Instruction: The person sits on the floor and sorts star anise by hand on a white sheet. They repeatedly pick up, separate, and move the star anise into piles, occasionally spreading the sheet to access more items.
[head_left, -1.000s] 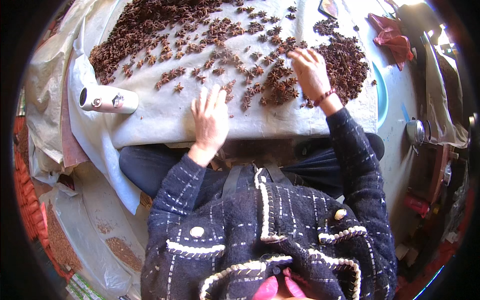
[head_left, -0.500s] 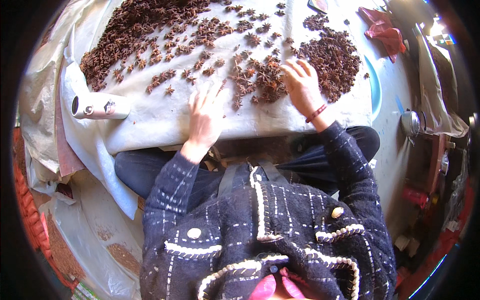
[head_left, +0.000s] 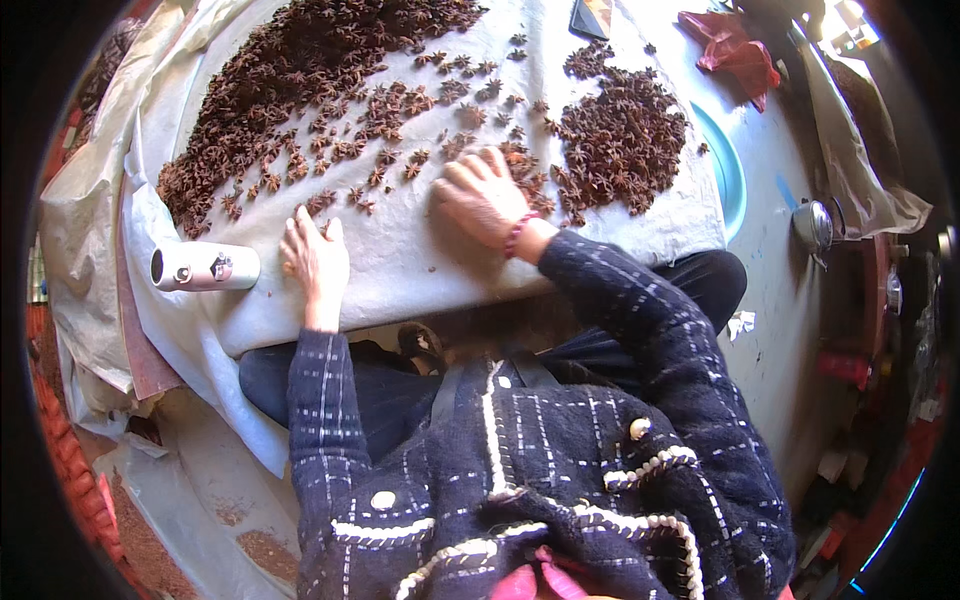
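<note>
Dried star anise lies spread over a pale cloth [head_left: 400,245] in front of me. There is a big dark heap of star anise [head_left: 300,80] at the far left and a smaller heap of star anise [head_left: 625,140] at the right, with scattered pieces between. My right hand [head_left: 485,200] rests low over the loose pieces left of the smaller heap, fingers stretched out and open; what lies beneath its palm is hidden. My left hand [head_left: 315,262] is near the cloth's front edge, open, its fingertips beside a few star anise [head_left: 320,202].
A white cylindrical container [head_left: 206,267] lies on its side left of my left hand. Beyond the right heap are a flat dark device [head_left: 591,18], a red plastic bag [head_left: 728,52] and a light-blue basin [head_left: 728,170]. A metal tin [head_left: 813,226] stands farther right.
My right hand has moved left, away from the right heap, over the middle pieces. The left hand has shifted left towards the white container. The view has also shifted slightly.
</note>
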